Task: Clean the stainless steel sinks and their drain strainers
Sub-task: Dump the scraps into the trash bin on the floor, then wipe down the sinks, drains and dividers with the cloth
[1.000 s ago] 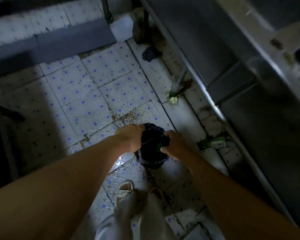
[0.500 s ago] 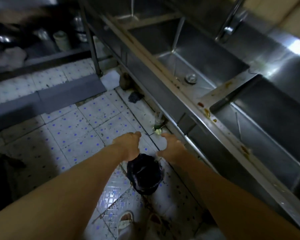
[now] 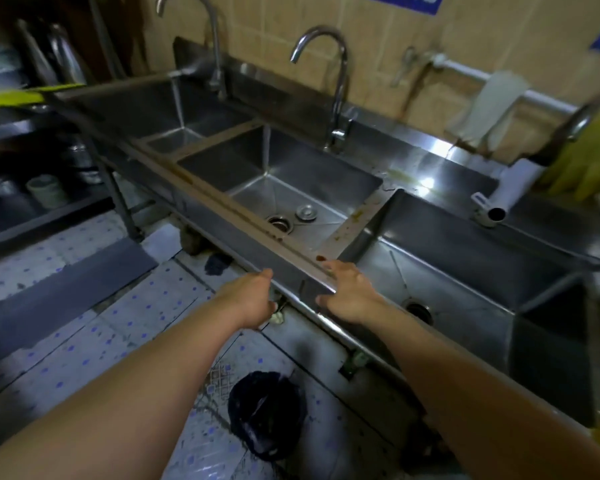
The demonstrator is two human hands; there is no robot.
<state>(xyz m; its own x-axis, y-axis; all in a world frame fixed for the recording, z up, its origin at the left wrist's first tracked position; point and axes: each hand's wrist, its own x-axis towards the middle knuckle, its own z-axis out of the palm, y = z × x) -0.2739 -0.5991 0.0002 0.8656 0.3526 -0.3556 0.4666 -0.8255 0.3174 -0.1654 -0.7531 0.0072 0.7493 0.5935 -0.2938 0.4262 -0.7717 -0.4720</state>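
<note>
We hold our left hand (image 3: 248, 299) and right hand (image 3: 349, 294) spread and empty at the sink's front rim (image 3: 243, 216), drain strainer (image 3: 305, 213) beyond them.

A commercial kitchen's washing-up area. A long stainless steel three-basin sink unit (image 3: 329, 271) runs from nine o'clock to three o'clock, with gooseneck taps (image 3: 329, 84) at twelve o'clock against a tan tiled wall (image 3: 378, 36). Yellow rubber gloves (image 3: 586, 161) hang at two o'clock. Steel shelving with pots (image 3: 49, 168) stands at nine o'clock. The stained blue-dotted floor tiles (image 3: 66, 341) hold a black-lined bin (image 3: 267, 414) at six o'clock.
</note>
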